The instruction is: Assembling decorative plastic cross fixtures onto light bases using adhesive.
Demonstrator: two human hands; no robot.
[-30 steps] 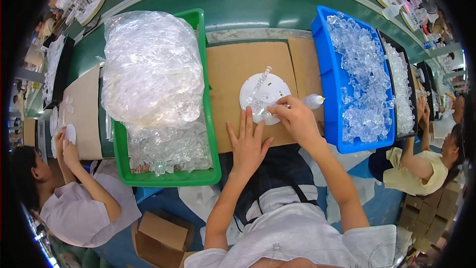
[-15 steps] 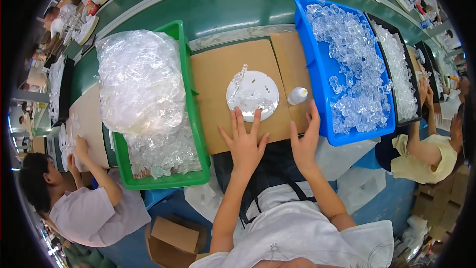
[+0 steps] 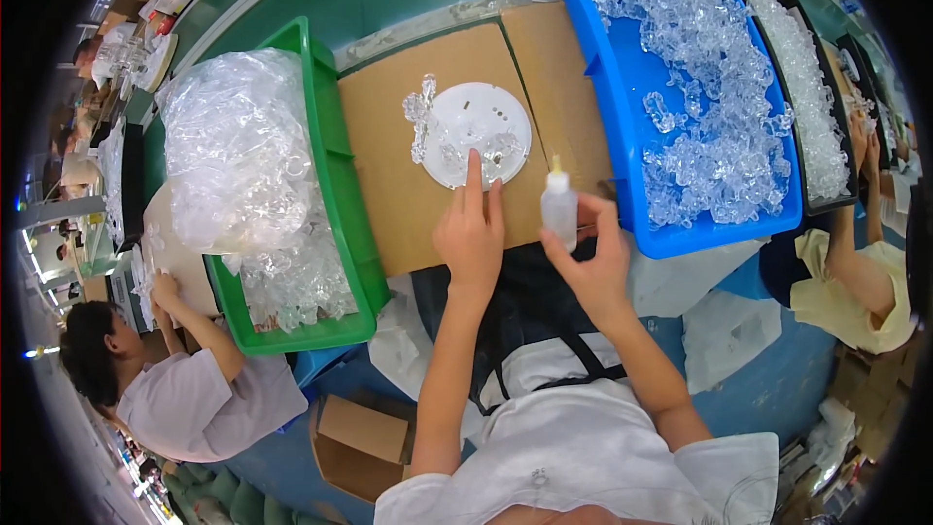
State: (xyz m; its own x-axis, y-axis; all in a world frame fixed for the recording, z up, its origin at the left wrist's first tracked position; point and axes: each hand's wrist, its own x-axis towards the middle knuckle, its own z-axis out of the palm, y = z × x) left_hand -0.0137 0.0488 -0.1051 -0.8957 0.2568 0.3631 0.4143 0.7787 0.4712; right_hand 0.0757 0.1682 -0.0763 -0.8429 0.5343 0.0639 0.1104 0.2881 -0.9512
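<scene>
My right hand (image 3: 603,267) grips a small squeeze bottle (image 3: 559,212) between thumb and fingers. The bottle is whitish and translucent, stands upright in the picture and has a yellowish narrow tip. My left hand (image 3: 470,238) has its index finger stretched over the near part of a round white plate (image 3: 459,115), with the thumb apart from it. Whether that fingertip touches a clear piece cannot be made out. Several small clear pieces (image 3: 498,146) lie on the plate, along with a few small dark marks. A cluster of clear plastic pieces (image 3: 419,122) rests across its left edge.
Brown cardboard (image 3: 379,156) covers the worktop under the plate. At left stands a green crate (image 3: 340,185) with a bulging clear bag (image 3: 238,146) and loose clear pieces. A blue crate (image 3: 627,156) of clear pieces stands at right, beside a black tray (image 3: 826,202). Co-workers sit on both sides.
My right hand has picked up the squeeze bottle from the cardboard and brought it nearer. My left hand has gone from spread fingers to a pointing index finger. The view has shifted slightly.
</scene>
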